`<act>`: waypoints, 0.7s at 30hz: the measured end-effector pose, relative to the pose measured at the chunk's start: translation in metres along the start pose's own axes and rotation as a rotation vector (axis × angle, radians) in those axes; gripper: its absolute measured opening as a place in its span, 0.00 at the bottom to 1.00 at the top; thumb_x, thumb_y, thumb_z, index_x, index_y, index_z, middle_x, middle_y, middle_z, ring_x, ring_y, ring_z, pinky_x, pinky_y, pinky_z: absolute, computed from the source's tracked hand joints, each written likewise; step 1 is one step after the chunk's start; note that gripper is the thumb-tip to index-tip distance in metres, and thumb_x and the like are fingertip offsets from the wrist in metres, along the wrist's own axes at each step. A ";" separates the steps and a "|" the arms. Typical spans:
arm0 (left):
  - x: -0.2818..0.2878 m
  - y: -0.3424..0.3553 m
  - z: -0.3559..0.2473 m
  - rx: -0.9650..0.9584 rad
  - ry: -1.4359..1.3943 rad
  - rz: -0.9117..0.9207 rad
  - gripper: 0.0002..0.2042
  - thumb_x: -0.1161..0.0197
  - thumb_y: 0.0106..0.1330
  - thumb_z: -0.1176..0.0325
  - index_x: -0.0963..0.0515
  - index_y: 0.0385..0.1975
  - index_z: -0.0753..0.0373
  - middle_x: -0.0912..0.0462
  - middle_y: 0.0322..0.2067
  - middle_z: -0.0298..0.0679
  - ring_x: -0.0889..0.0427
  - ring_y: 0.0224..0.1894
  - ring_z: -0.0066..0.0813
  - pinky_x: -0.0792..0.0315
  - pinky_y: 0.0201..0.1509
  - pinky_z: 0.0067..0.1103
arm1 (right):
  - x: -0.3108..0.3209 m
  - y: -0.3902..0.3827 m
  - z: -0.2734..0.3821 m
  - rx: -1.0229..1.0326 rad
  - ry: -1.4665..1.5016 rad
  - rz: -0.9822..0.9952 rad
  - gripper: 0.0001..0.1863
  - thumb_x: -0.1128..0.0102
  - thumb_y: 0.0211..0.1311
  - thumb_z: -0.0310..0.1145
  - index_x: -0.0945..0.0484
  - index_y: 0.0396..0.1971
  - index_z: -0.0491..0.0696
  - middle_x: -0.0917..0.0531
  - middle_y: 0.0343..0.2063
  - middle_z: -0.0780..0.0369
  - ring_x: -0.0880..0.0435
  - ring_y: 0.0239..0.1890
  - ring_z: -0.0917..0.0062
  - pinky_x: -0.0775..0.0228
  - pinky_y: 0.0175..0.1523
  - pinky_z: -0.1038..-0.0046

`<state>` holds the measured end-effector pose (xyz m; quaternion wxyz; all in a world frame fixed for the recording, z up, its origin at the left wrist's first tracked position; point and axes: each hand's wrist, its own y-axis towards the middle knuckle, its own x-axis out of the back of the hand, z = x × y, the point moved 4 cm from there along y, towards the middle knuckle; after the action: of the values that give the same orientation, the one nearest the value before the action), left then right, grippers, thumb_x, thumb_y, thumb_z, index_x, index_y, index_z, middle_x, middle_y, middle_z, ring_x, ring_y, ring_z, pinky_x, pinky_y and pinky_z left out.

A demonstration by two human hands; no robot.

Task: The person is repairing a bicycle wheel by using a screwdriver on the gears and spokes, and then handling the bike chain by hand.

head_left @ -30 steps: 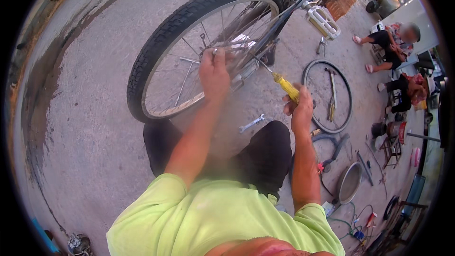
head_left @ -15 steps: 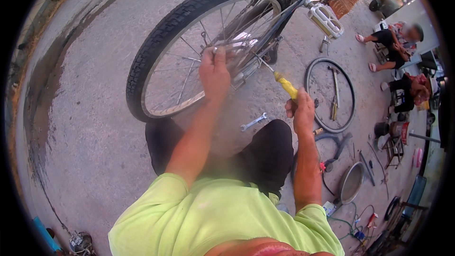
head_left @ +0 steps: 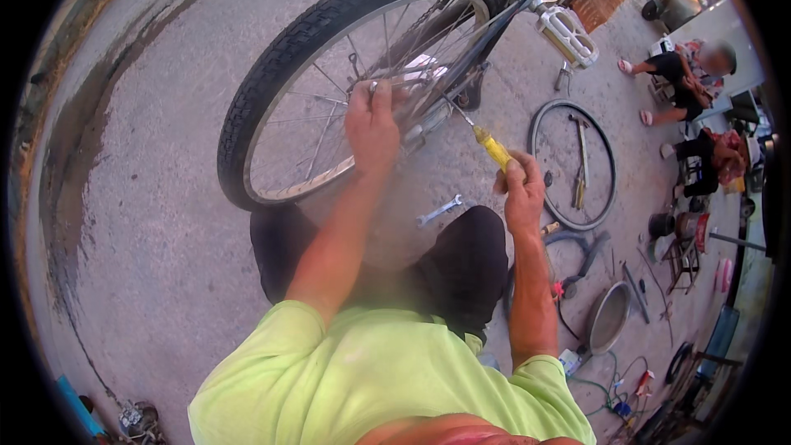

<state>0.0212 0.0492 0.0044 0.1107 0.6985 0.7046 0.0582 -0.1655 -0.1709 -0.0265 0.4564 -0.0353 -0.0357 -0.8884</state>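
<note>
A bicycle wheel (head_left: 262, 97) with a black knobby tyre and thin spokes lies tilted in front of me, still on its frame (head_left: 488, 35). My left hand (head_left: 372, 128) reaches over the rim to near the hub, fingers closed. A small shiny bit shows at its fingertips, but I cannot make out what they hold. My right hand (head_left: 522, 189) grips the end of a screwdriver (head_left: 493, 148) by its yellow handle. The metal shaft points up and left into the bicycle's parts near the hub; its tip is hard to see there.
On the concrete, a wrench (head_left: 440, 210) lies between my knees and the wheel. Rightward are a loose tyre (head_left: 539, 133) ringing a hammer (head_left: 582, 148), an inner tube (head_left: 595, 251), a metal basin (head_left: 590, 325) and cables. A pedal (head_left: 568, 37) juts out above. Two people sit at far right.
My right hand has shifted slightly up and left, its fingers farther forward on the screwdriver's handle. The left hand and the wheel stay nearly where they were.
</note>
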 end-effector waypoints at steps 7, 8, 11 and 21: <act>0.001 -0.001 0.000 0.023 -0.013 -0.003 0.15 0.47 0.77 0.60 0.23 0.40 0.67 0.13 0.35 0.40 0.15 0.36 0.25 0.24 0.44 0.22 | -0.010 -0.002 0.016 -0.019 0.086 -0.105 0.14 0.44 0.73 0.35 0.24 0.51 0.42 0.21 0.34 0.65 0.24 0.30 0.85 0.32 0.35 0.81; 0.002 -0.001 0.001 0.020 -0.021 -0.005 0.14 0.47 0.77 0.60 0.23 0.40 0.67 0.13 0.35 0.40 0.15 0.36 0.25 0.23 0.44 0.22 | -0.011 -0.002 0.014 -0.150 0.160 -0.067 0.14 0.43 0.72 0.34 0.24 0.51 0.42 0.21 0.36 0.65 0.24 0.32 0.85 0.31 0.37 0.81; 0.000 0.002 0.004 0.025 -0.047 0.002 0.14 0.46 0.77 0.61 0.24 0.40 0.67 0.13 0.36 0.40 0.15 0.37 0.25 0.23 0.44 0.21 | -0.003 0.000 0.003 -0.212 0.130 0.010 0.16 0.43 0.72 0.35 0.25 0.53 0.42 0.20 0.37 0.63 0.22 0.32 0.84 0.30 0.38 0.81; 0.002 0.001 0.008 0.040 -0.068 0.018 0.13 0.46 0.77 0.62 0.24 0.41 0.68 0.14 0.38 0.41 0.15 0.37 0.24 0.23 0.43 0.20 | -0.011 0.004 -0.015 -0.251 0.451 -0.094 0.26 0.49 0.74 0.50 0.28 0.55 0.41 0.19 0.28 0.59 0.23 0.22 0.78 0.36 0.23 0.78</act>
<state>0.0243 0.0506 -0.0030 0.1198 0.7086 0.6950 0.0214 -0.1566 -0.1658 -0.0422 0.4030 0.1092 0.1760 -0.8915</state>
